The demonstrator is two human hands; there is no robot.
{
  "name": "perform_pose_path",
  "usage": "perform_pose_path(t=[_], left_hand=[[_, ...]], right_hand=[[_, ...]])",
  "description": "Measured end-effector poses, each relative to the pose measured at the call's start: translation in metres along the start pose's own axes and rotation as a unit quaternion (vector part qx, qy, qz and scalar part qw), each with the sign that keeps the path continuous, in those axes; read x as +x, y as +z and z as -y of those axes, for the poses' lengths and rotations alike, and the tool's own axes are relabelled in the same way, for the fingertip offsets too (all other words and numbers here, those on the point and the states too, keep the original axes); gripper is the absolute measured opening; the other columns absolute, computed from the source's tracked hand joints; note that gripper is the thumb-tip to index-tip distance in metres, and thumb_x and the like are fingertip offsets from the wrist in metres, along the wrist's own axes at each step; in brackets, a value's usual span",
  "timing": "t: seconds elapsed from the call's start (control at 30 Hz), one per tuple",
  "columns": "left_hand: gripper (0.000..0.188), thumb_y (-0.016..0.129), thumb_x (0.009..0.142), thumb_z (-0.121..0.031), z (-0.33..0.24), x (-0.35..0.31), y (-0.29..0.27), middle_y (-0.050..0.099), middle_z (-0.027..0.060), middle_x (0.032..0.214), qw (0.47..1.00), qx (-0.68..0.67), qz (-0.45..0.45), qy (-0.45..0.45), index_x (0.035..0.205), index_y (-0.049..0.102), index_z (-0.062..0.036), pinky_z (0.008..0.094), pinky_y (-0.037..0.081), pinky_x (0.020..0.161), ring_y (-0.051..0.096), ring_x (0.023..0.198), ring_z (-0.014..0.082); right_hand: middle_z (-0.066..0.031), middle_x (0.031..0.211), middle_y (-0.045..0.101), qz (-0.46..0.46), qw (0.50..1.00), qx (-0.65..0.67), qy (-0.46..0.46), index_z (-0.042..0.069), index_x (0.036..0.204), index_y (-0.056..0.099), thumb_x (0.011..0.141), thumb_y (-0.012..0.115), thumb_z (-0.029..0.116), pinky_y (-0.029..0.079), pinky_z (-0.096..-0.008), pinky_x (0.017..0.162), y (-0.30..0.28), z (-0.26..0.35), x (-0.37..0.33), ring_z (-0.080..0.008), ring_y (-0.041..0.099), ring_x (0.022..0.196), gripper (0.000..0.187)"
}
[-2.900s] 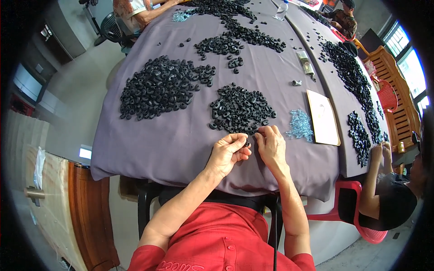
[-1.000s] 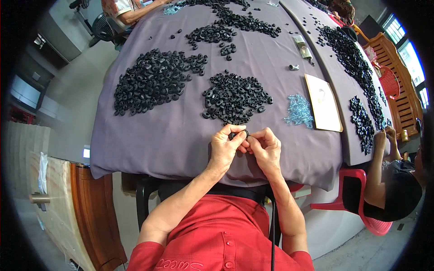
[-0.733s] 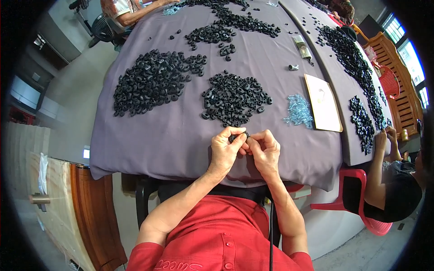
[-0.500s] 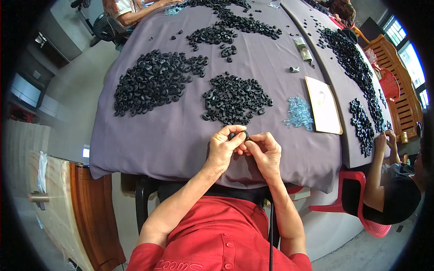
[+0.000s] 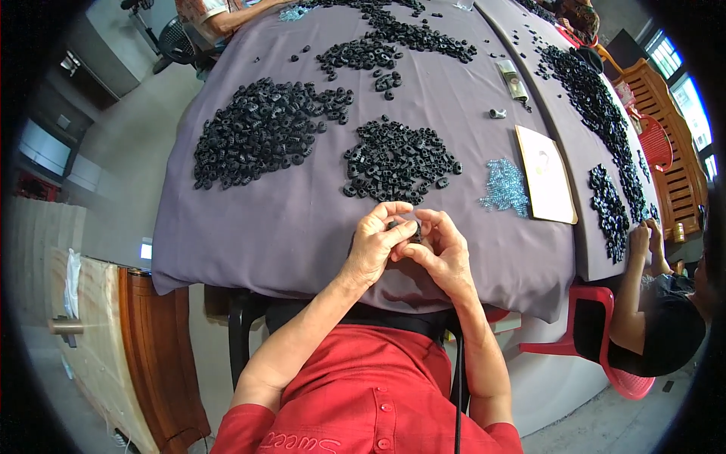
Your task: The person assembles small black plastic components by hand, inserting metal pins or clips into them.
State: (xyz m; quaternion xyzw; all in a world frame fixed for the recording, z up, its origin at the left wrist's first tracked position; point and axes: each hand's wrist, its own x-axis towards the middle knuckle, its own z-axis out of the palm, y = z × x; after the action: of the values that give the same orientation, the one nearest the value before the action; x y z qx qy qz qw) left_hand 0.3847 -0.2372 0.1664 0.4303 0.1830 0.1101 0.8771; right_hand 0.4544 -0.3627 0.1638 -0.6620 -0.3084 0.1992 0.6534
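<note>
Both my hands meet over the near edge of the cloth-covered table. My left hand (image 5: pixel 373 244) is closed, its thumb and fingers pinching a small black plastic part (image 5: pixel 394 225). Against it, my right hand (image 5: pixel 444 257) closes its thumb and fingertips on a dark piece (image 5: pixel 415 233), mostly hidden by the fingers. Just beyond my fingers lies a heap of small black ring-like parts (image 5: pixel 397 159). A larger heap of black ridged parts (image 5: pixel 257 132) spreads to its left. Small clear-blue pieces (image 5: pixel 505 185) lie to the right.
Beside the blue pieces is a pale flat board (image 5: pixel 546 174). A small metallic fitting (image 5: pixel 497 113) and a tube-like packet (image 5: pixel 513 80) lie farther back. More black parts (image 5: pixel 590 98) cover the right-hand table, where another person's hands (image 5: pixel 649 238) work. A third person's arm (image 5: pixel 242 17) rests at the far left.
My right-hand fingers have lifted and curled over the parts, the thumb shifting toward my left hand. The table's contents appear slightly shifted in view.
</note>
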Motion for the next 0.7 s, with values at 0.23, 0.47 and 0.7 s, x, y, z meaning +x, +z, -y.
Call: perform_pose_path(t=[0.23,0.47,0.7], left_hand=[[0.027,0.062,0.083,-0.010,-0.002,0.002,0.000,0.055,0.0003,0.071,0.998,-0.008,0.056,-0.022,0.106,0.051,-0.0010,0.0159,0.034,0.039,0.044,0.048,0.0030],[0.030,0.061,0.084,-0.010,-0.008,0.003,0.003,0.060,0.0040,0.077,0.992,-0.051,0.072,-0.085,0.111,0.051,-0.0007,0.0162,0.034,0.039,0.045,0.048,0.0037],[0.031,0.061,0.084,-0.007,-0.005,0.006,-0.006,0.060,0.0054,0.082,0.991,-0.051,0.079,-0.100,0.113,0.051,-0.0026,0.0160,0.037,0.040,0.048,0.050,0.0044]], right_hand=[[-0.0030,0.093,0.052,-0.001,0.997,-0.027,-0.075,0.002,0.104,0.059,0.068,0.074,0.007,0.037,-0.0178,0.053,0.000,-0.006,0.004,-0.0044,0.044,0.062,0.039],[-0.0011,0.091,0.053,0.004,0.999,0.046,-0.017,0.002,0.105,0.058,0.069,0.072,0.004,0.040,-0.0180,0.058,0.001,-0.008,0.000,-0.0049,0.047,0.069,0.038],[0.0006,0.088,0.053,0.002,0.996,0.081,0.026,0.002,0.103,0.059,0.069,0.072,0.005,0.041,-0.0187,0.059,0.001,-0.009,0.000,-0.0050,0.046,0.067,0.036]])
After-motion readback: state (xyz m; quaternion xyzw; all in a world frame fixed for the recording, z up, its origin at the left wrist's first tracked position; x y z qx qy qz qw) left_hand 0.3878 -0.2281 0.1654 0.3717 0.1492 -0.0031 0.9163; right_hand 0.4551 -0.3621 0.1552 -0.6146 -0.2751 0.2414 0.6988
